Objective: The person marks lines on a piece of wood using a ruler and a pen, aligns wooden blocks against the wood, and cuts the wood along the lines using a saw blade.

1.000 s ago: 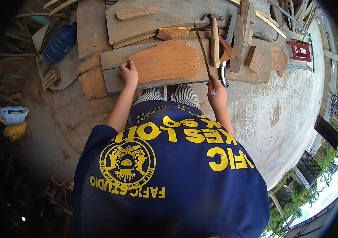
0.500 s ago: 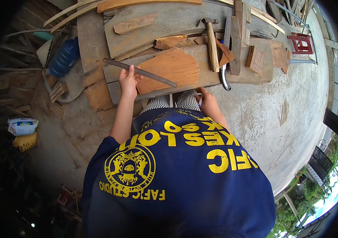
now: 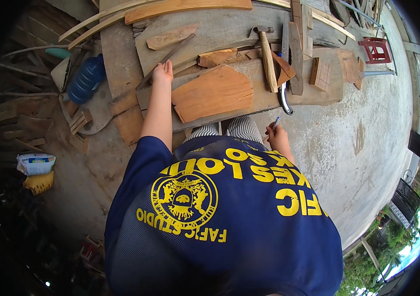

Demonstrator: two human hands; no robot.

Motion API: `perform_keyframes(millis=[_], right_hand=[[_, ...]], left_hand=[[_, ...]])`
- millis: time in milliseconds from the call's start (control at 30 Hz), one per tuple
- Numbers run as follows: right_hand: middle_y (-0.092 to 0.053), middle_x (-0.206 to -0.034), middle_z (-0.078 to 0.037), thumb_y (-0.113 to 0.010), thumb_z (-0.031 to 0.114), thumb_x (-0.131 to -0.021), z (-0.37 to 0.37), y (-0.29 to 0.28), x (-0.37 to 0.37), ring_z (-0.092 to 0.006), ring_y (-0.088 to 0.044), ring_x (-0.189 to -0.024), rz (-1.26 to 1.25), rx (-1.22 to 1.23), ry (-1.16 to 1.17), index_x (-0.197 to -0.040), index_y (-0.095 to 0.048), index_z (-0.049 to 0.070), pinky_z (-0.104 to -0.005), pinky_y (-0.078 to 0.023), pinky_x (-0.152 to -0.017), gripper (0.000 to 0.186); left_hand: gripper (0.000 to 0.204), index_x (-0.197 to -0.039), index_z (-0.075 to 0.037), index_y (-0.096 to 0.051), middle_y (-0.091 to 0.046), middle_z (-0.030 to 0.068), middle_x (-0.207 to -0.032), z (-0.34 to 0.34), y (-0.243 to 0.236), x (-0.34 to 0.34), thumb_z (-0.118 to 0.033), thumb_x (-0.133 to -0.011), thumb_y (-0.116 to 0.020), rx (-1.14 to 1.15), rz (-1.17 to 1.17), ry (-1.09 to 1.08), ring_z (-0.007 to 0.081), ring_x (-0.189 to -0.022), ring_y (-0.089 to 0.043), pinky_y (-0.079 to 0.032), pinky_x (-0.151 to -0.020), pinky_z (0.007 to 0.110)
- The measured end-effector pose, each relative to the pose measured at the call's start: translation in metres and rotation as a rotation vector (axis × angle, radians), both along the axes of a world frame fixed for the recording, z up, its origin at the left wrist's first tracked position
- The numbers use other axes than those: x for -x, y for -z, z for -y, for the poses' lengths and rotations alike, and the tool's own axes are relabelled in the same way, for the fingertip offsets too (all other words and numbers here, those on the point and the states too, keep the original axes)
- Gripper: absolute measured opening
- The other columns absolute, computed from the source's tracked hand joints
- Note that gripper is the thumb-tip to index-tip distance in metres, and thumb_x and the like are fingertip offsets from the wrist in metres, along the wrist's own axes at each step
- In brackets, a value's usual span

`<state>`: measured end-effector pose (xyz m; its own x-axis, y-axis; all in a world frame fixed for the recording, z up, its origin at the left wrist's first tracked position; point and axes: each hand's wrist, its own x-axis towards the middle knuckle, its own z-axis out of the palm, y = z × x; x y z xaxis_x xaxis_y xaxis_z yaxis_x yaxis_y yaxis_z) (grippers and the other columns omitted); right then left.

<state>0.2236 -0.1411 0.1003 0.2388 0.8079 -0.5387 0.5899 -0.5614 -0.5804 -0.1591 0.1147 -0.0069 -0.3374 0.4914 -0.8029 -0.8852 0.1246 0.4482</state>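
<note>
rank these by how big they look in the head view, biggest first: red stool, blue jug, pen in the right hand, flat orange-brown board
1. Orange-brown board
2. Blue jug
3. Red stool
4. Pen, partly hidden by the fingers

on our left we see a blue jug (image 3: 86, 81), and farther down a white bag (image 3: 36, 165) touching a yellow bag (image 3: 39, 182). to our right, a red stool (image 3: 377, 50) sits on the grey concrete floor (image 3: 338, 163), and past the floor's edge we glimpse green foliage (image 3: 360, 266).
</note>
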Motion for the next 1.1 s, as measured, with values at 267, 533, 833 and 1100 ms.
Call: perform_keyframes(millis=[267,533,833,1100], right_hand=[[-0.066,-0.079,-0.019,-0.057,0.018,-0.090,0.020,0.014,-0.002,-0.0363,-0.065,-0.079,0.008,0.058,0.135,-0.090,-0.056,-0.001,-0.0420,-0.050,-0.071,0.020],[-0.067,-0.091,-0.019,-0.059,0.030,-0.087,-0.051,0.020,-0.014,-0.0369,-0.064,-0.087,0.211,0.131,0.067,-0.099,-0.058,0.006,-0.0473,-0.050,-0.074,0.027],[-0.069,-0.091,-0.013,-0.065,0.020,-0.083,-0.123,0.059,-0.048,-0.0242,-0.067,-0.087,-0.088,0.074,0.121,-0.106,-0.062,0.003,-0.0350,-0.052,-0.071,0.029],[-0.036,-0.138,-0.028,-0.087,0.052,-0.051,-0.188,0.099,-0.261,-0.0375,-0.027,-0.134,0.574,-0.058,0.725,-0.135,-0.033,-0.009,-0.0434,-0.029,-0.109,0.117]], left_hand=[[0.048,-0.135,0.009,-0.029,-0.050,0.0235,-0.127,0.018,-0.027,-0.014,-0.020,-0.099,-0.043,0.011,-0.146,0.707,0.0329,-0.114,-0.055,-0.048,-0.098,0.038],[0.023,-0.106,-0.002,-0.055,-0.056,0.0155,-0.118,0.112,-0.041,-0.057,-0.013,-0.087,-0.057,0.036,-1.569,0.925,0.0318,-0.113,-0.051,-0.039,-0.096,0.042],[0.017,-0.100,-0.001,-0.058,-0.057,0.0157,-0.116,0.179,-0.050,-0.068,-0.008,-0.085,-0.058,-0.088,-1.591,1.148,0.0333,-0.114,-0.050,-0.037,-0.099,0.041],[0.042,-0.122,0.000,-0.044,-0.037,0.0212,-0.136,0.195,-0.068,-0.083,-0.014,-0.086,-0.061,0.152,-1.644,1.095,0.0384,-0.124,-0.038,-0.032,-0.103,0.044]])
